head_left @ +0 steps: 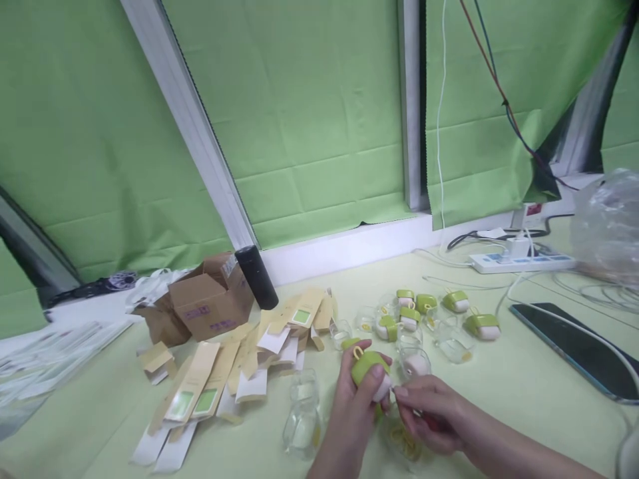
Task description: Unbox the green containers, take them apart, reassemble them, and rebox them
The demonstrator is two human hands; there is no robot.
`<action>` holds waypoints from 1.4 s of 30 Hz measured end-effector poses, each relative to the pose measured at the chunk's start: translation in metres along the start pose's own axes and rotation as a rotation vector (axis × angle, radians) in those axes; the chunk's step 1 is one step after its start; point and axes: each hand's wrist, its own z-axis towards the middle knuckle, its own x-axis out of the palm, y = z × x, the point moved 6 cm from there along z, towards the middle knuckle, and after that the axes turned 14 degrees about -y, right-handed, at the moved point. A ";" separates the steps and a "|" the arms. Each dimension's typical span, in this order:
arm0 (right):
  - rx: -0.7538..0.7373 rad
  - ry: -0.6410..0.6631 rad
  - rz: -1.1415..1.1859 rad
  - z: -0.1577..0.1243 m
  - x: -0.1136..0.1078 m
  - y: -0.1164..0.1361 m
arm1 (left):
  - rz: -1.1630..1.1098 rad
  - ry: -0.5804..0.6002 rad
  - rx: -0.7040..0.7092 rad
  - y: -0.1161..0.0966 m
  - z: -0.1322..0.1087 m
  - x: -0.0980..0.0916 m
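Note:
My left hand (352,396) is wrapped round a small green-and-white case (368,364) that has a yellow loop on top. At the white end of this case, my right hand (432,409) has its thumb and forefinger pinched together; what sits between them is too small to make out. Something red shows under the right hand's curled fingers, mostly hidden. Below the hands stands a clear plastic container (402,442) with yellow loops inside. Just beyond them lie several similar green-and-white cases (483,326) among clear plastic shells (454,342).
Left of my hands are flattened cardboard sleeves (214,386) in a loose pile and a clear shell (302,429). Farther back stand an open carton (210,306) and a black bottle (256,276). A phone (574,346), cables and a power strip (522,261) lie at right.

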 end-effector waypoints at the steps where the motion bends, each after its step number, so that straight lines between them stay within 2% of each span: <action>1: -0.001 -0.005 0.028 -0.001 -0.001 0.000 | 0.011 0.007 0.007 0.000 0.000 0.000; 7: -0.015 0.019 0.157 -0.002 -0.002 0.001 | 0.041 0.096 0.019 0.004 -0.006 0.007; 14: 0.013 0.005 0.215 0.002 -0.002 -0.006 | -0.037 0.007 0.010 0.008 -0.006 0.006; 18: 0.012 0.000 0.236 0.000 -0.001 -0.004 | -0.012 0.042 0.015 0.007 -0.008 0.008; 29: -0.013 -0.112 0.262 -0.007 -0.009 -0.004 | 0.010 0.107 0.041 -0.008 -0.022 0.028; 32: -0.011 -0.130 0.255 -0.008 -0.011 -0.003 | 0.084 0.177 0.094 -0.014 -0.021 0.030; 35: -0.023 -0.146 0.226 -0.007 -0.014 0.000 | 0.240 0.224 0.218 -0.018 -0.018 0.026; 38: -0.070 -0.151 0.121 -0.004 -0.015 0.006 | 0.341 0.176 0.283 -0.017 -0.016 0.017; 42: -0.117 -0.127 -0.002 0.002 -0.013 0.010 | 0.401 0.069 0.252 -0.011 -0.022 0.011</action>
